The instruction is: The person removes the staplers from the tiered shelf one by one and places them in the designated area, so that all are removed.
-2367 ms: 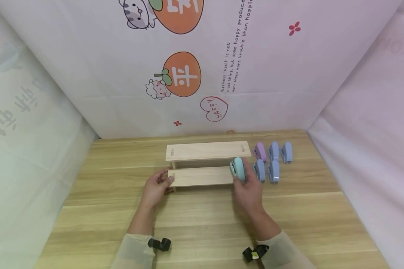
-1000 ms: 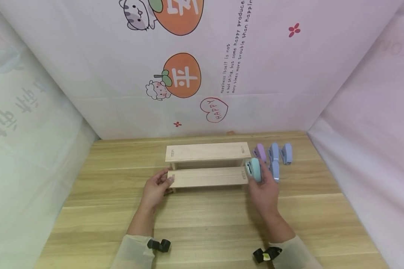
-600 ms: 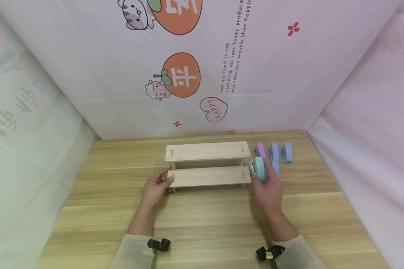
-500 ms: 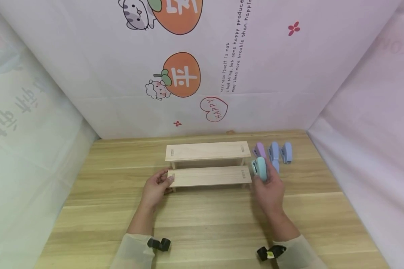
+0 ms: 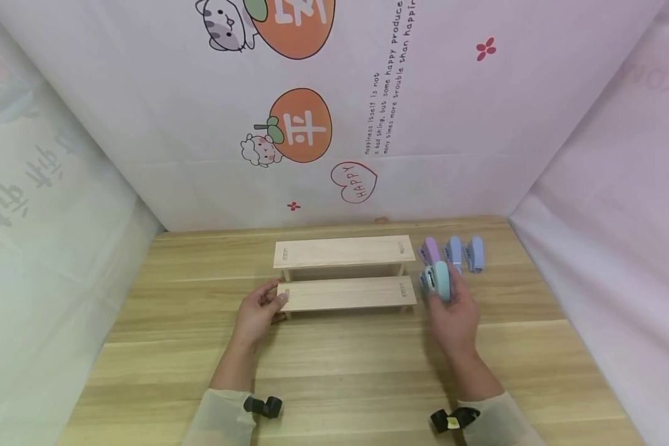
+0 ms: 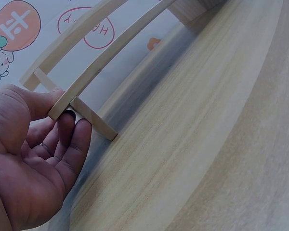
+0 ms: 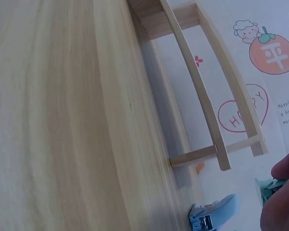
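Observation:
A pale wooden two-tier shelf stands on the table, its lower board in front of the upper board. My left hand pinches the lower board's left end; the left wrist view shows the thumb on top and curled fingers beneath. Right of the shelf, my right hand grips a teal mini stapler between thumb and fingers, raised above the table. Below it, a blue stapler sits on the table in the right wrist view. Another blue one is hidden behind the hand in the head view.
Behind the right hand stand a purple stapler, a blue stapler and another blue stapler in a row. A printed white cloth hangs along the table's back edge, with white cloth at both sides.
My right hand has carried the teal stapler rightward, from over the lower board's right end to over the front blue staplers. My left hand and the shelf have stayed put.

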The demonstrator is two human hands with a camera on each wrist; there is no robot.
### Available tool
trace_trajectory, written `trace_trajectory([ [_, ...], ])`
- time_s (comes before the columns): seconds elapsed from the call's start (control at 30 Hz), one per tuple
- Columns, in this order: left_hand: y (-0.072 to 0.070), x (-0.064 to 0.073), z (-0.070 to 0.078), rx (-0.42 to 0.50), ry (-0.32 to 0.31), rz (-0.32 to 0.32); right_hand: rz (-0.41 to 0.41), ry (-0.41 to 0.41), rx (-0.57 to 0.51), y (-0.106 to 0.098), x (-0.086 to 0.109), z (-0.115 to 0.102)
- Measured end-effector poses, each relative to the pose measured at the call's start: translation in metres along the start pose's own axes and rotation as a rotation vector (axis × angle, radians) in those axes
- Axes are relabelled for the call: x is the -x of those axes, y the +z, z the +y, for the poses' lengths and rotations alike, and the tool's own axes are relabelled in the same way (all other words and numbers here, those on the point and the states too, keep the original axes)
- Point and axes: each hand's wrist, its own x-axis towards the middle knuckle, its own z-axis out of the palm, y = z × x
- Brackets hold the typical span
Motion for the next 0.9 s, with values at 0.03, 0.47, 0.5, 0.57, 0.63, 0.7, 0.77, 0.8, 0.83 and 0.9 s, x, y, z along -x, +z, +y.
trace_trajectory([
  [0.03, 0.0, 0.0, 0.0, -0.001, 0.002, -0.003, 0.004, 0.001, 0.002, -0.001, 0.0, 0.0],
  [0.47, -0.002, 0.002, 0.001, 0.009, 0.017, -0.024, 0.042, 0.015, 0.031, -0.013, -0.012, 0.011],
  [0.5, -0.002, 0.002, 0.001, 0.007, 0.02, -0.027, 0.044, 0.021, 0.022, -0.014, -0.014, 0.012],
  [0.57, -0.002, 0.003, 0.001, 0.005, 0.026, -0.03, 0.044, 0.037, -0.01, -0.018, -0.016, 0.013],
  [0.63, -0.002, 0.003, 0.001, 0.002, 0.029, -0.031, 0.045, 0.055, -0.036, -0.021, -0.019, 0.014],
  [0.7, -0.003, 0.002, 0.001, 0.002, 0.03, -0.026, 0.049, 0.07, -0.063, -0.024, -0.021, 0.014],
  [0.77, -0.003, 0.002, 0.0, 0.003, 0.031, -0.023, 0.058, 0.078, -0.07, -0.026, -0.023, 0.014],
  [0.8, -0.003, 0.002, 0.0, 0.004, 0.03, -0.023, 0.065, 0.081, -0.073, -0.027, -0.023, 0.014],
  [0.83, -0.003, 0.001, -0.001, 0.007, 0.03, -0.024, 0.073, 0.082, -0.071, -0.028, -0.024, 0.015],
  [0.9, -0.003, 0.001, -0.001, 0.013, 0.027, -0.026, 0.086, 0.088, -0.058, -0.03, -0.025, 0.016],
])
